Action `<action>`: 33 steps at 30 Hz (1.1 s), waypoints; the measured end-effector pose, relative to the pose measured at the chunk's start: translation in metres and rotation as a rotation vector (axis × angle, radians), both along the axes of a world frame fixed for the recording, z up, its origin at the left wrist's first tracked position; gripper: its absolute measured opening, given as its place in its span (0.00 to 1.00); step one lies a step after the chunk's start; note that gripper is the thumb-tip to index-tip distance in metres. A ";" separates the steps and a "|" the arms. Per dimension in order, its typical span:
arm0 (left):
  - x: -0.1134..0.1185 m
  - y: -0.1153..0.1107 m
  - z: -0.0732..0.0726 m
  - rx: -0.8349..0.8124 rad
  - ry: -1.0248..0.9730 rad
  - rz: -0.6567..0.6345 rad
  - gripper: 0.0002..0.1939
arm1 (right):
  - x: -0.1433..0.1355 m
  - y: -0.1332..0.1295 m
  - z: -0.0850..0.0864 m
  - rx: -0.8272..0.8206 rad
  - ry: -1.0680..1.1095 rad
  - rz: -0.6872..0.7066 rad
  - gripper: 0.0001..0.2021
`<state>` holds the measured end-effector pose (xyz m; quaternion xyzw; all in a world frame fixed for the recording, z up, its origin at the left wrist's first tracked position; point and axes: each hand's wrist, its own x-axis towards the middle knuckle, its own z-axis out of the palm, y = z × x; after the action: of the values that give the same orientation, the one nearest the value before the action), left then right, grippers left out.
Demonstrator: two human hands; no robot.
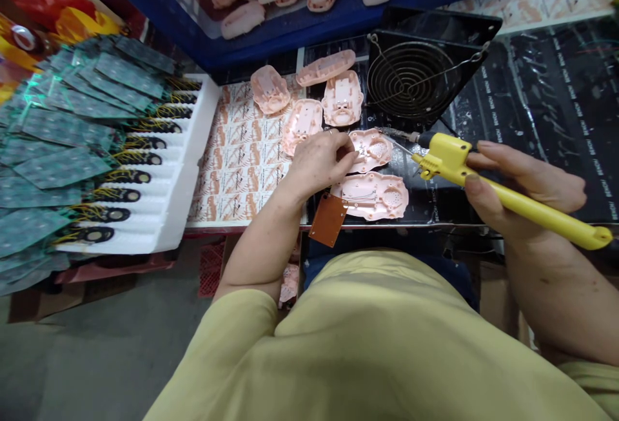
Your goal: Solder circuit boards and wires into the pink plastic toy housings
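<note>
My right hand [527, 182] grips a yellow soldering gun [522, 205] along its handle. Its dark iron barrel and thin metal feed tube point left, with the tips above a pink plastic shell [380, 148]. Over the left part of that same shell, my left hand [325, 162] has its thumb and fingers pressed together; whatever is between them is hidden. Nearest me lies another pink shell [387, 196] with a round speaker grille and thin wires. A brown circuit board [328, 220] sticks out beside it, over the table edge.
Behind the shells stands a black fan [411, 79] with a wire guard. More pink shells [302, 126] lie near it. A blue crate [309, 37] of pink parts is at the back. At left, a white foam tray [178, 182] holds wired speakers beside bagged green boards [62, 124].
</note>
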<state>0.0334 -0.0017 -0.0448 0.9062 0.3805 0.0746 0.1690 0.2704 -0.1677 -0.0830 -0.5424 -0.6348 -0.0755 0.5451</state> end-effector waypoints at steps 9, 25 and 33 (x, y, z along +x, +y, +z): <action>0.000 -0.001 -0.002 -0.028 -0.180 0.063 0.10 | 0.001 0.004 -0.001 -0.001 -0.111 -0.001 0.24; 0.002 0.000 -0.002 -0.014 -0.031 0.041 0.08 | -0.003 0.006 -0.002 -0.015 -0.076 0.021 0.22; 0.000 0.000 -0.008 0.039 -0.035 -0.017 0.06 | -0.005 0.006 -0.003 -0.005 -0.043 0.025 0.26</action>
<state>0.0339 -0.0012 -0.0523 0.9110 0.3683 0.0964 0.1587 0.2656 -0.1615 -0.0859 -0.5342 -0.6531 -0.0786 0.5310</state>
